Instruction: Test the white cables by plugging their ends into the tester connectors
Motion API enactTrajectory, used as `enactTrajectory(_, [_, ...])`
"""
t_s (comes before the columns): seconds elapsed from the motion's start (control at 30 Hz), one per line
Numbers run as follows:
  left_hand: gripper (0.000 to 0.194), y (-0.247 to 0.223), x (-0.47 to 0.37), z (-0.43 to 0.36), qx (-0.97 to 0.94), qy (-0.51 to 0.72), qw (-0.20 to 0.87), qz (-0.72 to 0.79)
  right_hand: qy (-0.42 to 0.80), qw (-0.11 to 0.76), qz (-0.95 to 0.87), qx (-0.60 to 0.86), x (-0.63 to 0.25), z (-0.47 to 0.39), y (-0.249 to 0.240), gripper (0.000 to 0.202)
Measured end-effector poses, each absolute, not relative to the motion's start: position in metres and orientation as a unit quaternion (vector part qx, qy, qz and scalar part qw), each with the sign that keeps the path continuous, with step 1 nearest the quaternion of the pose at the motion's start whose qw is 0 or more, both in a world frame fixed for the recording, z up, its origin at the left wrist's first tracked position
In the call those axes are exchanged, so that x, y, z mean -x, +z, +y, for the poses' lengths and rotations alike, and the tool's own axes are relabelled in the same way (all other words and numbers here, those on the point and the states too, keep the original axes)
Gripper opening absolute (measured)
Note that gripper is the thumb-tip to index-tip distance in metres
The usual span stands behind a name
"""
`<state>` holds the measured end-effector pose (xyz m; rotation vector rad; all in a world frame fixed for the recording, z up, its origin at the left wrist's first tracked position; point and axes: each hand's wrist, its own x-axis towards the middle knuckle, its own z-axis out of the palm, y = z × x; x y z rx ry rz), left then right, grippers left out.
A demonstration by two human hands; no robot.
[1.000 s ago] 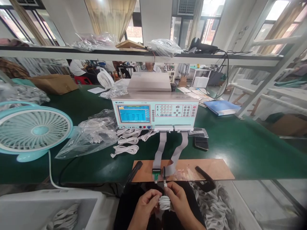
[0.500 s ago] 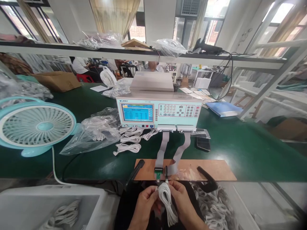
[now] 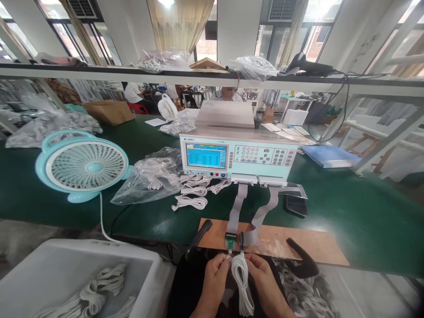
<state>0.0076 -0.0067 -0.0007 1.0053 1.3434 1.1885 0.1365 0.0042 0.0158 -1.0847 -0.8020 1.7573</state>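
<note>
A coiled white cable (image 3: 242, 282) hangs between my hands at the table's front edge. My left hand (image 3: 216, 274) pinches one cable end against the small green circuit board (image 3: 231, 244). On the coil's right side, my right hand (image 3: 261, 274) has its fingers closed on the cable near the black connector (image 3: 241, 240). Two grey ribbon cables (image 3: 236, 212) run from these connectors up to the tester (image 3: 265, 159), whose blue screen is lit. Fingertips partly hide the plug ends.
A wooden board (image 3: 318, 247) with black clamps lies along the front edge. A blue fan (image 3: 94, 167), bagged cables (image 3: 155, 174) and a white bin (image 3: 145, 274) are left; a phone (image 3: 296, 206) and blue folder (image 3: 331, 155) are right. People sit behind.
The camera view has shifted left, so the scene appears further right. My left fingers have moved up to the plug at the green board; both hands still hold the cable.
</note>
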Motion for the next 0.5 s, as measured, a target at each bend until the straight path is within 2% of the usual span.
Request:
enactTrajectory(0.13, [0.031,-0.002,-0.016,-0.008,-0.368,0.52,0.541,0.55,0.699,0.454,-0.338,0.437,-0.137,0.005,0.009,0.022])
enactTrajectory(0.3, [0.034,-0.003,-0.021,-0.004,-0.382,0.518,0.519,0.563,0.694,0.443,-0.333,0.46,-0.138,0.004,0.005,0.023])
enactTrajectory(0.4, [0.032,0.023,-0.005,-0.019,-0.392,0.515,0.485,0.588,0.693,0.428,-0.326,0.48,-0.14,0.002,0.007,0.025])
enactTrajectory(0.5, [0.018,0.068,0.041,-0.051,-0.471,0.536,0.391,0.582,0.679,0.405,-0.318,0.523,-0.144,0.004,0.006,0.03])
